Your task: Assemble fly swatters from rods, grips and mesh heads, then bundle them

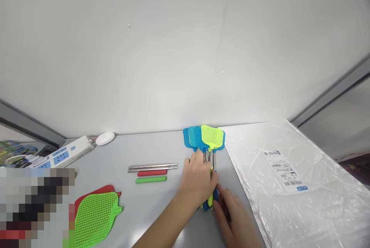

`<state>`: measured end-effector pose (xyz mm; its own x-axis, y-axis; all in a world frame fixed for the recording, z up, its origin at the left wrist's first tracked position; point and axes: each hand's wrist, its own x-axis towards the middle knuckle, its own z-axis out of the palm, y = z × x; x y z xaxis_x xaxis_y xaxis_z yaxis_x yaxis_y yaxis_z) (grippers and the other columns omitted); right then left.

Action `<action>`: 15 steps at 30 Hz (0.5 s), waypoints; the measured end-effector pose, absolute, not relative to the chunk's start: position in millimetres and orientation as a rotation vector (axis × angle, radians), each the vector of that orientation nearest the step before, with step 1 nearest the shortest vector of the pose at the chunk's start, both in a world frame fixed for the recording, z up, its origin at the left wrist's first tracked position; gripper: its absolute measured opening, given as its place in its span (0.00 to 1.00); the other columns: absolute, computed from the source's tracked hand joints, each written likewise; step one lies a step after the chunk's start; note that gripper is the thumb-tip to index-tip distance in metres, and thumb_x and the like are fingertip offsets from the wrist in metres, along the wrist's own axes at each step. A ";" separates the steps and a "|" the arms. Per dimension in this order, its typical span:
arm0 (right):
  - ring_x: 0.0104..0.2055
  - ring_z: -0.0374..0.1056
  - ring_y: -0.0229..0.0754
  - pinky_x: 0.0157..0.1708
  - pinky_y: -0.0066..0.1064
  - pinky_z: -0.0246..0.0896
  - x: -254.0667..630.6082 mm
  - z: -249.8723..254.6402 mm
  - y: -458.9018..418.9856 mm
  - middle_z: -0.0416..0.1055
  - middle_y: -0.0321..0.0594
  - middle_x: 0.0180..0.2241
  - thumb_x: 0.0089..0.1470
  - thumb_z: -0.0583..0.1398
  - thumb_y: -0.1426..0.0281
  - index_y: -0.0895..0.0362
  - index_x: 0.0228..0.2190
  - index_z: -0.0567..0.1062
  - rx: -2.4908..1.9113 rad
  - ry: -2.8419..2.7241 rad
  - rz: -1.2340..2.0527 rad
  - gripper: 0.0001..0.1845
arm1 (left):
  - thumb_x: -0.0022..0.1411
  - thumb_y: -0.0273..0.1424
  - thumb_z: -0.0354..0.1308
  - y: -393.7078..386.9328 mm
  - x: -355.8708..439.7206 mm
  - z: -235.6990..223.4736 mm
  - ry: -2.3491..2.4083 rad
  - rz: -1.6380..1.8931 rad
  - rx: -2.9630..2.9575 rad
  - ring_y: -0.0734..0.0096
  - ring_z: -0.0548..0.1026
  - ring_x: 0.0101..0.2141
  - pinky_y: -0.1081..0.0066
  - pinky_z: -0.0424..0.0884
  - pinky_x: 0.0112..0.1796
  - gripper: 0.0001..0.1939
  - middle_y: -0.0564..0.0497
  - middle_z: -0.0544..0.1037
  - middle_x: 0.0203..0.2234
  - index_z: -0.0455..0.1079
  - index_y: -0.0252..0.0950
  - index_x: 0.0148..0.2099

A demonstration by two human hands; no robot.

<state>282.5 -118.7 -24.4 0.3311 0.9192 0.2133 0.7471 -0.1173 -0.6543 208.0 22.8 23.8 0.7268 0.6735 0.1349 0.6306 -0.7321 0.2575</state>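
Note:
Several fly swatters lie in a bundle near the wall, with mesh heads overlapping: a yellow-green head (212,137) on top and blue heads (195,138) beside and under it. Their metal rods run toward me into blue and yellow-green handles. My left hand (198,174) is closed over the rods and upper handles, covering part of them. At the lower right of the bundle, my right hand (235,217) has its thumb and index finger closed on a blue handle (215,194); its other fingers are mostly hidden.
To the left lie metal rods (153,167), a red handle (152,172) and a green handle (151,179). Closer are a green swatter head (96,217) and a red one (106,189). A power strip (66,152) is far left; a plastic-wrapped white package (312,205) lies right.

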 end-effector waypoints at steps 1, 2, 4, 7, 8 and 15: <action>0.36 0.73 0.43 0.34 0.32 0.70 282.9 -25.4 -119.2 0.75 0.43 0.37 0.63 0.51 0.69 0.55 0.53 0.67 -1.901 -1.469 0.309 0.17 | 0.59 0.30 0.52 22.9 208.4 22.3 1.047 0.347 2.719 0.62 0.66 0.37 0.63 0.58 0.34 0.10 0.47 0.67 0.33 0.67 0.37 0.25; 0.38 0.73 0.44 0.36 0.32 0.70 283.4 -26.3 -119.9 0.75 0.44 0.39 0.63 0.51 0.69 0.55 0.54 0.65 -1.890 -1.473 0.297 0.19 | 0.60 0.30 0.51 22.7 208.9 20.6 1.052 0.366 2.706 0.62 0.66 0.38 0.63 0.58 0.35 0.11 0.47 0.67 0.33 0.66 0.37 0.25; 0.41 0.73 0.45 0.38 0.33 0.70 284.0 -27.7 -121.0 0.75 0.45 0.42 0.63 0.51 0.69 0.55 0.57 0.64 -1.879 -1.478 0.292 0.21 | 0.61 0.30 0.50 21.7 209.8 17.3 1.060 0.395 2.687 0.62 0.65 0.38 0.63 0.59 0.36 0.12 0.48 0.66 0.33 0.64 0.37 0.25; 0.39 0.72 0.45 0.36 0.34 0.70 284.2 -27.5 -121.5 0.74 0.44 0.40 0.63 0.51 0.66 0.54 0.58 0.63 -1.899 -1.473 0.363 0.22 | 0.64 0.30 0.48 19.6 208.8 14.6 1.056 0.426 2.639 0.63 0.66 0.38 0.63 0.60 0.37 0.12 0.49 0.66 0.33 0.63 0.37 0.27; 0.38 0.72 0.45 0.36 0.34 0.70 284.0 -26.8 -121.2 0.74 0.43 0.39 0.63 0.52 0.65 0.54 0.58 0.62 -1.905 -1.465 0.391 0.23 | 0.65 0.30 0.47 19.1 207.4 14.8 1.051 0.438 2.614 0.63 0.66 0.38 0.63 0.60 0.37 0.12 0.49 0.66 0.33 0.63 0.37 0.28; 0.45 0.71 0.46 0.41 0.34 0.69 279.0 -24.8 -118.2 0.71 0.42 0.46 0.60 0.56 0.60 0.51 0.60 0.57 -1.939 -1.374 0.438 0.29 | 0.69 0.34 0.44 20.7 179.2 23.2 1.045 0.519 2.408 0.63 0.65 0.38 0.62 0.63 0.39 0.10 0.50 0.68 0.35 0.62 0.39 0.36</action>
<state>279.0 -118.2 -24.8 0.3774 0.9179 0.1228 0.6778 -0.1834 -0.7120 179.2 20.7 23.2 0.6397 0.7528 0.1551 0.5784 -0.6044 0.5479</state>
